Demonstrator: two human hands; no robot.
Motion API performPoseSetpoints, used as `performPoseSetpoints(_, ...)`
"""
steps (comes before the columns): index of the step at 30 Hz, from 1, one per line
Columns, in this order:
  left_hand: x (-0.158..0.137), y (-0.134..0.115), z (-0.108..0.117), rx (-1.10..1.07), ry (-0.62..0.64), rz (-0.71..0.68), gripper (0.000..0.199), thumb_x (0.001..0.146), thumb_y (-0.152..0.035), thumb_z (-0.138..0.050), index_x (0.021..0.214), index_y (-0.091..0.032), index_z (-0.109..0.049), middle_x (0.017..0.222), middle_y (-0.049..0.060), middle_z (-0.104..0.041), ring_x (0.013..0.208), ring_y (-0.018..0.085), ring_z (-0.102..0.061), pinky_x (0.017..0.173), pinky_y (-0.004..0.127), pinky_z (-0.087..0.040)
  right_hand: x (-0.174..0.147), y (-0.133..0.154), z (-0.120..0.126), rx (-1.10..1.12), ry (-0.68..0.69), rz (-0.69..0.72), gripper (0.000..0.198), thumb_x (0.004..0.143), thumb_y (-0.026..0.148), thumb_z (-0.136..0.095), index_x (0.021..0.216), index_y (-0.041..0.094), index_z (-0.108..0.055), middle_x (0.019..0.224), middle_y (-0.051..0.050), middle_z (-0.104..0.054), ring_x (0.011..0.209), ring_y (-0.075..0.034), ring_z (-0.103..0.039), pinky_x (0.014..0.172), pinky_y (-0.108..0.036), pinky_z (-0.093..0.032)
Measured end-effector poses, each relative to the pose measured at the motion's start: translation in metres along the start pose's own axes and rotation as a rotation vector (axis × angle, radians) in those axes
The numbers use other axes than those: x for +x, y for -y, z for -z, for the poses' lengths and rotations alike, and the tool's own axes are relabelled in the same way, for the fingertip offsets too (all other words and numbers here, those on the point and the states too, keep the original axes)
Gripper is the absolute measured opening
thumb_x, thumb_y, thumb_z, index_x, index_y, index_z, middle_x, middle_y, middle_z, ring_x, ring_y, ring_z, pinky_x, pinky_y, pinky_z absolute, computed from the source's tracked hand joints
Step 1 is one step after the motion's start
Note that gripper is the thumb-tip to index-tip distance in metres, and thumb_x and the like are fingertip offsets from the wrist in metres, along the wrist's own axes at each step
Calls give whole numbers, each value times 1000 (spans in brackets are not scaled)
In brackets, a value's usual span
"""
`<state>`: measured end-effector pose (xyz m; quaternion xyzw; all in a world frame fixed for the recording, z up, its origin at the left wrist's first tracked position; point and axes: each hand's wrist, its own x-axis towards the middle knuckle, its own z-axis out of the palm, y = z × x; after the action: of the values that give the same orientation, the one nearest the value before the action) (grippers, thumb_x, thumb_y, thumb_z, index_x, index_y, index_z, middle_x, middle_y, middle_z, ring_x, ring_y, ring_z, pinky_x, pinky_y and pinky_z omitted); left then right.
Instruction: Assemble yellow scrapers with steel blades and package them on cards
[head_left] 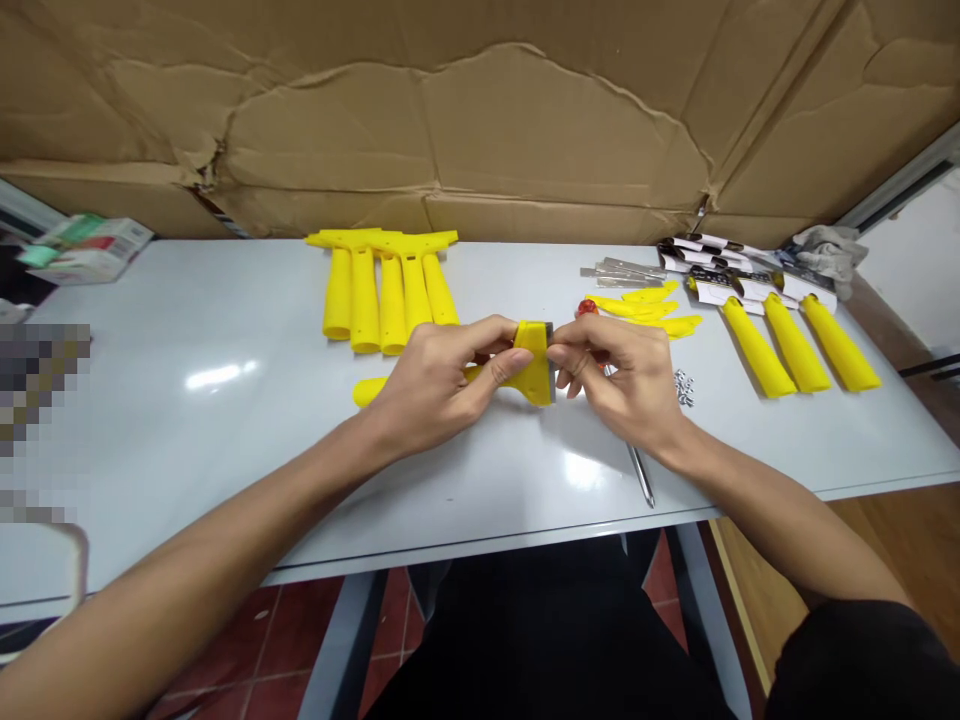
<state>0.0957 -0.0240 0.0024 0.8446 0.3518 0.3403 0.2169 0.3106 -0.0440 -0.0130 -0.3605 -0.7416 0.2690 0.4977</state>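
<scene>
A yellow plastic scraper (535, 378) is held above the table, its handle pointing left beneath my left hand (454, 385). The thumb and fingers of that hand clamp it just behind its wide head. Along the head's right edge runs a thin metal blade (553, 388). My right hand (626, 375) pinches at this blade with thumb and forefinger; its other fingers are curled. Under the right hand lies a screwdriver, its steel shaft (640, 472) pointing towards the table's front edge and its red handle (587, 307) partly hidden.
Several yellow scraper handles (365, 300) lie at the back. Loose metal blades (626, 270), yellow plastic strips (637, 308) and small screws (683, 388) are on the right. Beyond them lie scrapers with card-covered heads (765, 345). Cardboard (480, 130) backs the table; a box (97, 250) stands far left.
</scene>
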Motion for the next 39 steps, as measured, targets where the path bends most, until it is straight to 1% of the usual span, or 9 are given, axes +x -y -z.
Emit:
performPoseSetpoints(7, 0, 2, -2, 32, 11, -50, 31, 104, -41, -51, 80, -22, -55, 63, -5, -60, 52, 8, -51, 52, 22, -36, 4, 0, 2, 14, 52, -33, 27, 99, 36, -66, 84, 14, -65, 64, 2, -62, 55, -3, -55, 53, -15, -44)
performPoseSetpoints(12, -2, -1, -3, 12, 58, 17, 35, 106, -46, -48, 82, -22, -56, 65, -4, -67, 53, 9, -58, 53, 22, -41, 11, -5, 12, -40, 170, 50, 26, 101, 27, -59, 80, 13, -64, 61, 3, -61, 55, -3, -55, 57, -15, -44)
performPoseSetpoints(15, -4, -2, -6, -83, 79, 103, 36, 105, -53, -50, 85, -23, -55, 63, -4, -67, 51, 11, -61, 49, 23, -42, 12, -6, 15, 79, 229, -87, 32, 99, 40, -64, 81, 14, -64, 62, 3, -62, 54, -4, -57, 55, -16, -47)
performPoseSetpoints(18, -5, -1, -10, -264, 79, 193, 32, 100, -57, -59, 101, -25, -53, 69, -3, -73, 51, 13, -66, 46, 23, -46, 12, -5, 14, 229, 261, -259, 43, 93, 57, -67, 84, 16, -63, 66, 2, -63, 53, -7, -60, 49, -18, -48)
performPoseSetpoints(22, -2, 0, -10, -483, 81, 282, 38, 95, -57, -68, 104, -25, -49, 77, 2, -78, 56, 17, -71, 48, 26, -55, 13, -3, 10, 326, 236, -348, 50, 87, 66, -69, 86, 17, -60, 66, 2, -63, 52, -8, -61, 43, -19, -47)
performPoseSetpoints(25, 1, -1, -8, -558, 104, 327, 36, 95, -55, -69, 100, -24, -50, 77, 3, -77, 61, 20, -74, 52, 30, -61, 11, -3, 6, 321, 219, -325, 49, 88, 65, -69, 87, 17, -61, 66, 2, -62, 52, -8, -61, 43, -18, -47)
performPoseSetpoints(31, 4, 4, -4, -575, 137, 347, 31, 96, -50, -68, 100, -24, -51, 74, 2, -73, 58, 19, -74, 50, 30, -62, 6, -1, 1, 243, 117, -239, 37, 97, 54, -63, 91, 18, -58, 61, 5, -59, 49, -6, -58, 48, -18, -46)
performPoseSetpoints(36, 7, 11, -2, -531, 84, 337, 38, 95, -57, -68, 100, -24, -49, 72, 1, -72, 55, 19, -73, 43, 25, -56, 11, -5, 12, 279, 330, -298, 43, 90, 53, -73, 106, 17, -58, 71, 1, -70, 59, -9, -67, 53, -19, -52)
performPoseSetpoints(39, 7, 8, 0, -519, 60, 352, 46, 92, -64, -68, 99, -22, -51, 72, 2, -74, 53, 18, -72, 42, 23, -54, 12, -6, 15, 278, 341, -334, 42, 88, 51, -76, 101, 14, -60, 72, -1, -71, 60, -10, -68, 56, -20, -55)
